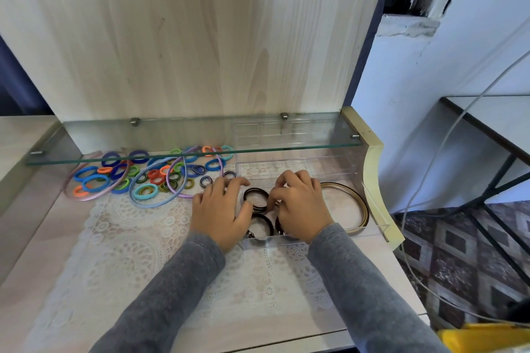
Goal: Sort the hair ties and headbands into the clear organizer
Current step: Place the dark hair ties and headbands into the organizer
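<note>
- Dark hair ties (256, 198): several, lying between both hands in the near compartment of the clear organizer (269, 242).
- Right hand (301, 205): fingers curled, the rim of one tie pinched.
- Left hand (220, 209): fingers bent, thumb set against the same tie; a grip cannot be told.
- Handling, as judged: ties are best laid flat, side by side, not stacked.
- Brown headband (360, 205): just right of the right hand, inside the organizer.
- Coloured hair ties (96, 182) and loose headbands (137, 202): heaped left of the left hand, unsorted.

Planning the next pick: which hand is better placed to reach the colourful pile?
Left. The left hand sits beside the colourful pile; the right hand pinches a dark tie inside the clear organizer.
</note>
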